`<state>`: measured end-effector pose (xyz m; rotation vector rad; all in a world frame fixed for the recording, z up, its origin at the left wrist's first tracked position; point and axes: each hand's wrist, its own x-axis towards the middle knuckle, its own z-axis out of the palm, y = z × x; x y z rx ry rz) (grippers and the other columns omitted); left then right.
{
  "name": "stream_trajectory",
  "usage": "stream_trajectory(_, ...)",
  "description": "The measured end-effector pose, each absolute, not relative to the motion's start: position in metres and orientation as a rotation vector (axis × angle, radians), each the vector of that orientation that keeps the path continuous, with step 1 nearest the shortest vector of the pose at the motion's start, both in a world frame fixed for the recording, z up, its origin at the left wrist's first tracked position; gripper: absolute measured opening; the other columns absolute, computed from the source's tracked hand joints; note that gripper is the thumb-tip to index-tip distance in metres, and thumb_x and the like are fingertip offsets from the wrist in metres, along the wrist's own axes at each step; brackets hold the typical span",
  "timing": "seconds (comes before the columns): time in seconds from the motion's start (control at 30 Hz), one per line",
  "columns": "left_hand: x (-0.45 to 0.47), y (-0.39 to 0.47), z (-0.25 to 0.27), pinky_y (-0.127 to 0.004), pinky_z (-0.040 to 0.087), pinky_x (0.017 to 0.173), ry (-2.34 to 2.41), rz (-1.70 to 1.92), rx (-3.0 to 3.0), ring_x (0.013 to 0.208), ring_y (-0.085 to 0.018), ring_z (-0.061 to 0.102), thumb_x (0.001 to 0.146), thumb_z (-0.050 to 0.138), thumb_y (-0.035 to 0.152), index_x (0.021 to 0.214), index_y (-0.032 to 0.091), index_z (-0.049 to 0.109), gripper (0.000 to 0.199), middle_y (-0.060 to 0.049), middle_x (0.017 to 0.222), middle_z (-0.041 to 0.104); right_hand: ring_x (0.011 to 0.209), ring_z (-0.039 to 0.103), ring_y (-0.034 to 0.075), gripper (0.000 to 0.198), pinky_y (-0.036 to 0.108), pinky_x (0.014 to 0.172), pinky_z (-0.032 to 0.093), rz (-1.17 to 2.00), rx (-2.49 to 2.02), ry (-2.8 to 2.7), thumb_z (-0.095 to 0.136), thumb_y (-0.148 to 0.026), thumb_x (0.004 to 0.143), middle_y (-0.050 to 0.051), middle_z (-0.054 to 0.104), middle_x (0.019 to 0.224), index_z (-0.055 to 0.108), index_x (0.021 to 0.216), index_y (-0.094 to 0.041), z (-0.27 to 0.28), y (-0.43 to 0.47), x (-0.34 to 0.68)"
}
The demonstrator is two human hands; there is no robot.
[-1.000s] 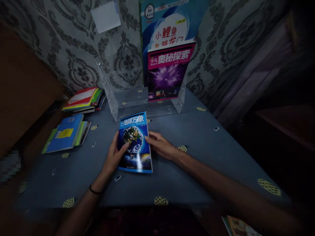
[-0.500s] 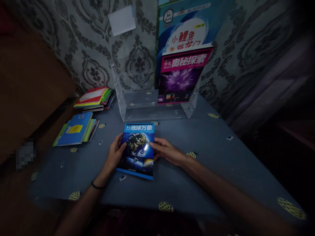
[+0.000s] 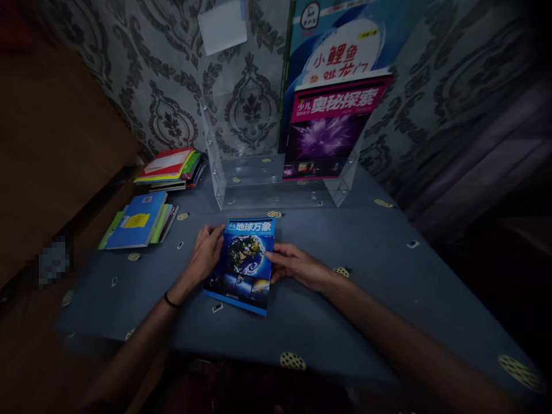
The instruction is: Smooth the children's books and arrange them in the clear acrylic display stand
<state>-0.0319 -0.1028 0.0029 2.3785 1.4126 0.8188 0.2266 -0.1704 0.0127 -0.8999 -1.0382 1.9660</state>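
Note:
A blue book with a picture of the Earth on its cover (image 3: 246,256) is low over the table, front side up and slightly turned. My right hand (image 3: 299,267) grips its right edge, thumb on the cover and the other fingers partly hidden beneath. At the upper left edge, my left hand (image 3: 206,253) has its fingers bent against the book near the top corner. Its thumb is hard to make out. Behind the book stands a clear acrylic rack (image 3: 276,198), which bears a purple-and-pink book (image 3: 325,138) and a larger blue picture book (image 3: 297,54) at its right side.
Two stacks of books lie at the table's left: one topped by a red and yellow book (image 3: 166,164), the nearer by a blue book (image 3: 140,221). A dark patterned cloth covers the table (image 3: 366,322). Patterned wallpaper with a white switch plate (image 3: 223,27) rises behind.
My left thumb has come off the cover, and my left hand has shifted up along the book's left edge. My right hand keeps its grip. The view has shifted slightly.

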Motion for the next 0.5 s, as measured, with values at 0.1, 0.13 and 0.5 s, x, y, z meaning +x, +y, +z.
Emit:
stream_trajectory(0.1,-0.03,-0.092,0.0,-0.042,0.045,0.096,1.433,0.755,2.477,0.1,-0.025,0.053,0.098,0.041,0.026,0.13,0.021,0.065,0.039,-0.009,0.106,0.057,0.069,0.069,0.013,0.048,0.024,0.061,0.058,1.969,-0.877,-1.038,0.083,-0.052,0.076,0.005,0.074,0.083,0.069,0.104,-0.015,0.01,-0.17,0.227)
stream_trajectory(0.13,-0.029,-0.089,-0.001,-0.042,0.045,0.096,1.437,0.744,2.504,0.098,-0.025,0.052,0.098,0.041,0.025,0.129,0.022,0.065,0.039,-0.009,0.104,0.056,0.069,0.069,0.013,0.048,0.024,0.061,0.058,1.968,-0.868,-1.038,0.083,-0.052,0.076,0.004,0.073,0.082,0.069,0.103,-0.015,0.01,-0.169,0.227)
stream_trajectory(0.5,0.007,-0.101,0.015,-0.05,0.043,0.097,1.413,0.647,2.651,0.109,-0.031,0.05,0.098,0.041,0.019,0.131,0.021,0.063,0.04,-0.016,0.122,0.056,0.069,0.069,0.012,0.043,0.023,0.062,0.058,1.958,-0.854,-1.024,0.083,-0.051,0.076,0.003,0.072,0.079,0.069,0.096,-0.015,0.011,-0.17,0.225)
